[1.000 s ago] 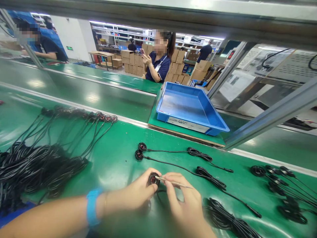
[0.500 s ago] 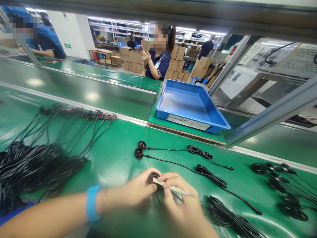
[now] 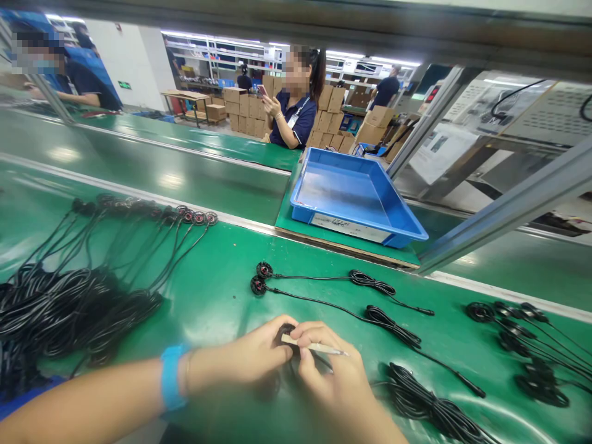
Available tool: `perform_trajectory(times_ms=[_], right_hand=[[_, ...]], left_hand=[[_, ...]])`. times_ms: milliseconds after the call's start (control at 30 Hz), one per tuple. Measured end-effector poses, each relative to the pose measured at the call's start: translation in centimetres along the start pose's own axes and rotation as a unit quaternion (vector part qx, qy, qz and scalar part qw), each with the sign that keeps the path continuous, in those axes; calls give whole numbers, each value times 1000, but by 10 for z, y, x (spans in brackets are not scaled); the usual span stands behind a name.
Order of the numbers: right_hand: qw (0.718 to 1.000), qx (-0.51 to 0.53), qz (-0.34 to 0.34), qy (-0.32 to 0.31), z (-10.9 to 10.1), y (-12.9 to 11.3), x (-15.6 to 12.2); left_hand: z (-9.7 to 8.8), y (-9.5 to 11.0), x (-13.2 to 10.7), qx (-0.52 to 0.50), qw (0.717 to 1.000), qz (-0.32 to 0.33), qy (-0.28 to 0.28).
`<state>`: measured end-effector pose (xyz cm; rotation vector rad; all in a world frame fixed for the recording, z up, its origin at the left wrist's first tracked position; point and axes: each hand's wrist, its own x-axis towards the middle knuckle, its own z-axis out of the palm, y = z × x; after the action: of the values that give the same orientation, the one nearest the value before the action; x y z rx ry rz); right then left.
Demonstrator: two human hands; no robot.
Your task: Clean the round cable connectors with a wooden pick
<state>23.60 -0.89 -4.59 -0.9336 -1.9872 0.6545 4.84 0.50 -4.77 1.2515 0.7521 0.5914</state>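
Note:
My left hand (image 3: 254, 354) is closed around a small black round cabled part (image 3: 285, 331), with its thumb and fingers at the rim. Pinched in my right hand (image 3: 333, 370) is a thin pale stick (image 3: 324, 349), its broad end touching or just over the face of that part. My fingers hide much of the part, and blur hides its details. Just beyond my hands, two similar round parts (image 3: 258, 285) lie with their cables stretched to the right. A coiled black cable (image 3: 430, 401) sits beside my right hand.
At the left is a large heap of black cables (image 3: 78, 302) with round heads in a row. More round parts (image 3: 481, 312) lie at the right. A blue tray (image 3: 361, 231) stands on a raised green board near a slanted metal post (image 3: 509, 209). Co-workers are across the bench.
The stick and my right hand have shifted slightly left over the round part, and the stick lies flatter. My left hand keeps its hold on the part.

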Motion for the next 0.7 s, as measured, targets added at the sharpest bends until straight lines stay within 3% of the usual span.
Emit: perform_trajectory(times_ms=[233, 467, 700], right_hand=[[997, -33, 38, 56, 7, -4, 1], [999, 49, 15, 1, -5, -2, -1], [998, 60, -21, -25, -7, 5, 1]], left_hand=[[2, -1, -1, -4, 1000, -18, -3], [0, 0, 0, 14, 1000, -13, -4], [-5, -4, 0, 56, 998, 3, -20]])
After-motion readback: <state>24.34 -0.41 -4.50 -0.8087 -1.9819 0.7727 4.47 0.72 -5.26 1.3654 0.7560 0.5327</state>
